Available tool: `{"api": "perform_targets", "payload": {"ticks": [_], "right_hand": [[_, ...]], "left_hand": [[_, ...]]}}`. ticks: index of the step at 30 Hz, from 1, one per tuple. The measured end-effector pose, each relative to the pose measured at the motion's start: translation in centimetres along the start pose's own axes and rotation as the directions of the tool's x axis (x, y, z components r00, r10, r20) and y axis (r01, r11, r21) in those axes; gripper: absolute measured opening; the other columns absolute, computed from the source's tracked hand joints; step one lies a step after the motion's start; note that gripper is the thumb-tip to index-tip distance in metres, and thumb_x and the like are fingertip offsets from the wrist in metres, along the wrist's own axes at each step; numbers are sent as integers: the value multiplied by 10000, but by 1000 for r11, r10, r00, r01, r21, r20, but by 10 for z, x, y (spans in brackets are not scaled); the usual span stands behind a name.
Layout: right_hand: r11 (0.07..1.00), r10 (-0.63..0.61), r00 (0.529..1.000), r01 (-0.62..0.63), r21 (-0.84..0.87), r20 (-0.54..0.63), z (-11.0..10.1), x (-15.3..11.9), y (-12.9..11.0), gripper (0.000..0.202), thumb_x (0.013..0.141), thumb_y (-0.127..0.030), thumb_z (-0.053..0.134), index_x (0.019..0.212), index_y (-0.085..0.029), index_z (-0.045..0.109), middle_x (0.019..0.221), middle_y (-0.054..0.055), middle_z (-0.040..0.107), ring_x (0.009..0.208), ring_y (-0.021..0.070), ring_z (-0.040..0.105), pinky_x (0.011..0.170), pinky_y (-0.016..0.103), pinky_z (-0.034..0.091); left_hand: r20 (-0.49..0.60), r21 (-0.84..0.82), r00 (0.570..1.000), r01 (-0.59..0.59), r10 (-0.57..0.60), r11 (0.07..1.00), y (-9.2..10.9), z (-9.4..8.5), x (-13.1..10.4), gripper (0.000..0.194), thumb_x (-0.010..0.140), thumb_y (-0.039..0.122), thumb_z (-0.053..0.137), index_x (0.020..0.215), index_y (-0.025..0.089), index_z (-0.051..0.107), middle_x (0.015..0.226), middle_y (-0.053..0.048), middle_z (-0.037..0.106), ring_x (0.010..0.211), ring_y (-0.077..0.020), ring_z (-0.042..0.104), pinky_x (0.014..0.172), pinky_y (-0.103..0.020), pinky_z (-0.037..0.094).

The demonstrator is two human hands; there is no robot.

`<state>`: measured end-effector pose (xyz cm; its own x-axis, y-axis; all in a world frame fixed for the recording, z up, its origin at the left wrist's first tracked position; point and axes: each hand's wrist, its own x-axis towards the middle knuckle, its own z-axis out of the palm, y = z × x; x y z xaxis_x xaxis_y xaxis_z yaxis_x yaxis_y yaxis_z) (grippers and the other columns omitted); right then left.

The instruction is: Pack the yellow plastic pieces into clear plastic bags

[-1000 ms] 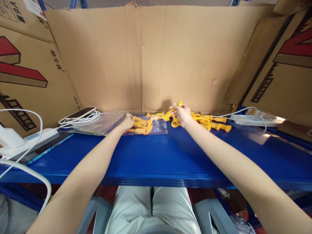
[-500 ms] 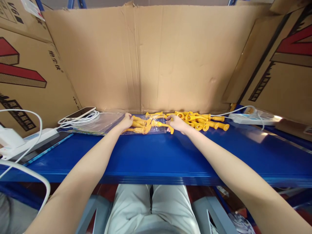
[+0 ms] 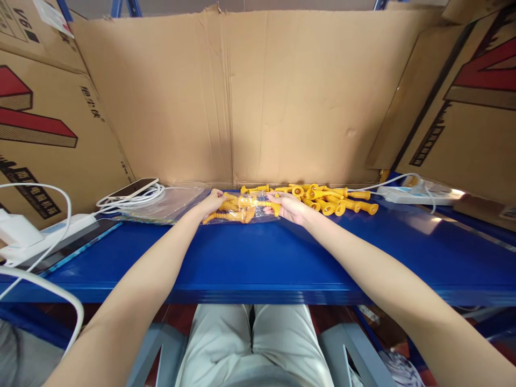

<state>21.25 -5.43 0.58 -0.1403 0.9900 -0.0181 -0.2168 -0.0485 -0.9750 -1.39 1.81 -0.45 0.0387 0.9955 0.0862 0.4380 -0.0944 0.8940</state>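
A clear plastic bag [image 3: 262, 214] lies on the blue shelf with several yellow plastic pieces [image 3: 228, 216] inside; they have ribbed shafts and flared ends. My left hand [image 3: 213, 202] is closed at the bag's left side, fingers pinching the film beside the pieces. At the bag's right end my right hand [image 3: 291, 208] grips one yellow plastic piece [image 3: 262, 203], its flared end pointing left into the bag and its bent end at my fingers. Just right of that hand is a pile of similar yellow pieces [image 3: 334, 201], many with hollow round ends showing.
Flat clear bags [image 3: 161, 207] lie left of my left hand, next to a phone [image 3: 135, 187] on coiled white cable. A tablet [image 3: 72, 248] and white power strip [image 3: 52, 234] are farther left. Another power strip [image 3: 419, 196] stands right. Cardboard [image 3: 290, 97] walls the back.
My right hand has turned and shifted slightly, and the yellow piece it holds has moved left, farther into the bag. My left hand has moved a little to the right.
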Motion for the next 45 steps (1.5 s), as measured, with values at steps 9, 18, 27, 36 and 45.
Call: {"api": "perform_targets", "payload": {"ticks": [9, 18, 27, 36, 45], "right_hand": [[997, 22, 986, -34, 72, 163, 11, -5, 3, 307, 818, 47, 408, 1041, -140, 506, 813, 49, 654, 678, 130, 667, 641, 256, 577], [975, 2, 997, 14, -223, 72, 12, -2, 6, 266, 782, 5, 513, 990, -159, 536, 815, 29, 657, 655, 93, 634, 575, 186, 532], [929, 84, 996, -78, -361, 3, -4, 1, 3, 91, 815, -91, 545, 833, -160, 490, 441, -53, 481, 369, 66, 446, 349, 146, 369], [973, 39, 997, -22, -229, 69, 11, 1, 9, 163, 821, -23, 497, 904, -163, 488, 488, -42, 528, 429, 98, 533, 467, 219, 504], [890, -38, 999, 32, -455, -3, 11, 1, 12, 184, 779, -42, 552, 910, -162, 501, 440, -51, 525, 335, 84, 428, 331, 176, 346]], "left_hand": [[116, -199, 993, 38, -14, 979, 7, 9, -5, 237, 878, 408, 456, 959, 191, 404, 1008, -74, 556, 884, -161, 576, 769, -274, 456], [5, 37, 996, -95, 95, 995, 2, 14, -5, 495, 732, 461, 631, 1073, 174, 417, 1304, -173, 455, 1205, -247, 447, 945, -302, 358], [30, -27, 999, -28, 29, 999, 9, 13, -12, 415, 773, 439, 591, 1045, 176, 418, 1257, -167, 489, 1146, -235, 498, 888, -293, 405], [53, -150, 997, 69, -61, 986, 11, 9, -9, 336, 873, 519, 427, 978, 202, 398, 1138, -112, 552, 1056, -212, 554, 820, -289, 454], [-2, 55, 999, -39, 39, 998, 7, 8, -8, 363, 819, 309, 560, 1117, 171, 406, 1207, -160, 544, 1078, -215, 547, 875, -282, 415]]}}
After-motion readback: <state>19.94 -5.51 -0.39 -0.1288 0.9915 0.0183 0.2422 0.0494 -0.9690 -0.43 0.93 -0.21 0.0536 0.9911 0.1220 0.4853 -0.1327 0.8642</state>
